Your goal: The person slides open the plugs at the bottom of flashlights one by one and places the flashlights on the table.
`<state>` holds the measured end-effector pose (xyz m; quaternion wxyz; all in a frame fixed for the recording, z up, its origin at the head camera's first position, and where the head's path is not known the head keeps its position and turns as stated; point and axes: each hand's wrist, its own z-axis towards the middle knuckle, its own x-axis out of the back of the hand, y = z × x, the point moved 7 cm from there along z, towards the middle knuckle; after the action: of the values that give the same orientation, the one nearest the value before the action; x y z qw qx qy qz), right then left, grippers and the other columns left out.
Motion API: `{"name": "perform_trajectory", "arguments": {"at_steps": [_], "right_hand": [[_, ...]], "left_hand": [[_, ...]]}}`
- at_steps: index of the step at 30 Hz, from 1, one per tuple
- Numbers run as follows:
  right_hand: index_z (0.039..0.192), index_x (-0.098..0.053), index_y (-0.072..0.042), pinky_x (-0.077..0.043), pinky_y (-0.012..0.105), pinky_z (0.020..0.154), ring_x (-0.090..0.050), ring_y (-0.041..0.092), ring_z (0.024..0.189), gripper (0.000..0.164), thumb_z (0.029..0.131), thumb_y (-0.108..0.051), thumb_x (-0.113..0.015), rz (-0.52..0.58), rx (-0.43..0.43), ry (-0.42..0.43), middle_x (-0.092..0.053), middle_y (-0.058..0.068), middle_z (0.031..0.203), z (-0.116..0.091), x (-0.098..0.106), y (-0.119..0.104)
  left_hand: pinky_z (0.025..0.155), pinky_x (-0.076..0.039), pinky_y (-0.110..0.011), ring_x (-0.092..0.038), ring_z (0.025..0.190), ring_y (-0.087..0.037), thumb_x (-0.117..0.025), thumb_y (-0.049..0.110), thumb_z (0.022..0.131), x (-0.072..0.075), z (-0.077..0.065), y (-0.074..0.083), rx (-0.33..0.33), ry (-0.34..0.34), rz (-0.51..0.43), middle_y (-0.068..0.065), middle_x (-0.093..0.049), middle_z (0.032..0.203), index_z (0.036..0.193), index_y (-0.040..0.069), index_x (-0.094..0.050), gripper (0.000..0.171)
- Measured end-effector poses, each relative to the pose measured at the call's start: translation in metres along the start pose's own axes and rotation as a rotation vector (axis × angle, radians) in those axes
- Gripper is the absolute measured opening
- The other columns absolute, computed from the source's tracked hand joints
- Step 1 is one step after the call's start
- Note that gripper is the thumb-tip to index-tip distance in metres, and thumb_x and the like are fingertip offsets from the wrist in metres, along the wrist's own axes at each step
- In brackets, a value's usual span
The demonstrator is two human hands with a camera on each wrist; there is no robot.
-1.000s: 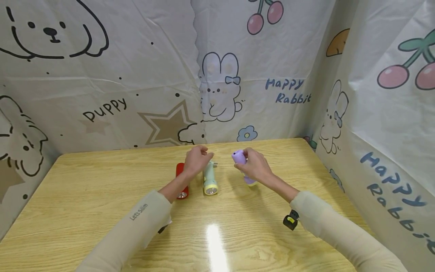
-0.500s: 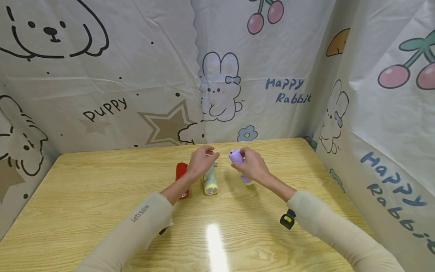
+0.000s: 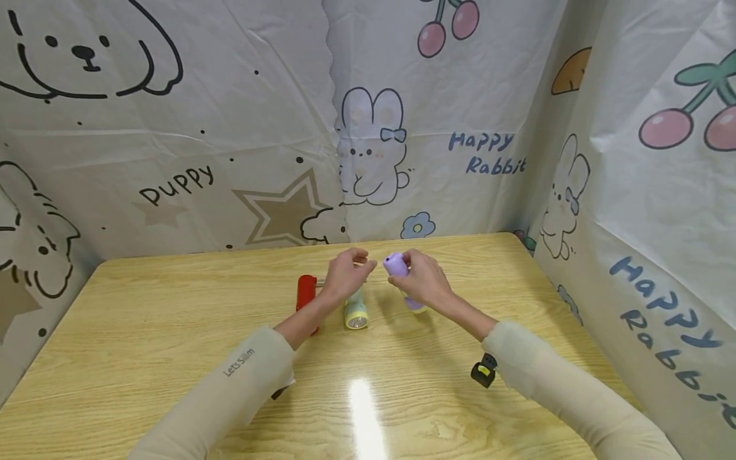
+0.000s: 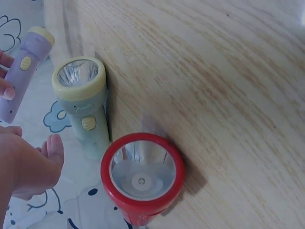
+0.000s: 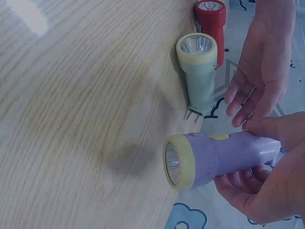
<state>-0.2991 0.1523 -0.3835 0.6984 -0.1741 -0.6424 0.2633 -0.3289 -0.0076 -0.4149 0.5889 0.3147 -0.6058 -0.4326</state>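
My right hand grips a purple flashlight by its body, thumb on one side and fingers on the other. Its cream-rimmed lens end tilts down toward the table; in the head view its tail end points up and left. My left hand hovers over the green flashlight, fingers loosely bent and holding nothing. A small gap separates its fingertips from the purple tail. Plug prongs stick out of the green flashlight. Left of it lies a red flashlight, partly hidden by my left forearm in the head view.
The flashlights lie on a wood-grain table. White cloth walls with cartoon prints stand along the back and sides. A black wrist camera hangs under the right sleeve. Glare shines on the table's front part.
My left hand has moved right, over the green flashlight, uncovering prongs on the red one. My right hand has shifted slightly left with the purple flashlight.
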Motion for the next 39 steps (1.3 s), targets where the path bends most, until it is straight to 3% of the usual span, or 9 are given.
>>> {"name": "perform_trajectory", "arguments": {"at_steps": [9, 28, 39], "right_hand": [[0.117, -0.061, 0.006, -0.055, 0.041, 0.072, -0.066, 0.03, 0.088, 0.045, 0.085, -0.019, -0.08, -0.001, 0.005, -0.007, -0.068, 0.018, 0.103, 0.0004, -0.0006, -0.002], [0.122, -0.06, 0.006, -0.055, 0.042, 0.074, -0.066, 0.03, 0.091, 0.049, 0.085, -0.02, -0.08, -0.004, -0.004, 0.004, -0.067, 0.018, 0.108, 0.0006, 0.0014, -0.0036], [0.121, -0.06, 0.005, -0.055, 0.042, 0.073, -0.066, 0.029, 0.09, 0.049, 0.085, -0.02, -0.08, -0.005, -0.009, -0.004, -0.067, 0.017, 0.107, 0.0002, 0.0008, -0.0036]], "left_hand": [[0.085, -0.056, -0.038, -0.066, 0.104, -0.031, -0.068, 0.019, 0.096, -0.0058, -0.0013, 0.0039, -0.038, -0.012, -0.045, -0.017, -0.067, 0.113, 0.127, -0.006, -0.062, 0.041], [0.089, -0.054, -0.038, -0.064, 0.106, -0.028, -0.067, 0.021, 0.096, -0.0046, -0.0037, 0.0032, -0.035, -0.03, -0.114, -0.014, -0.067, 0.113, 0.13, -0.002, -0.061, 0.042], [0.089, -0.055, -0.035, -0.064, 0.107, -0.03, -0.065, 0.019, 0.097, -0.0091, -0.0036, 0.0031, -0.004, -0.079, -0.249, -0.017, -0.066, 0.115, 0.133, -0.004, -0.058, 0.044]]}}
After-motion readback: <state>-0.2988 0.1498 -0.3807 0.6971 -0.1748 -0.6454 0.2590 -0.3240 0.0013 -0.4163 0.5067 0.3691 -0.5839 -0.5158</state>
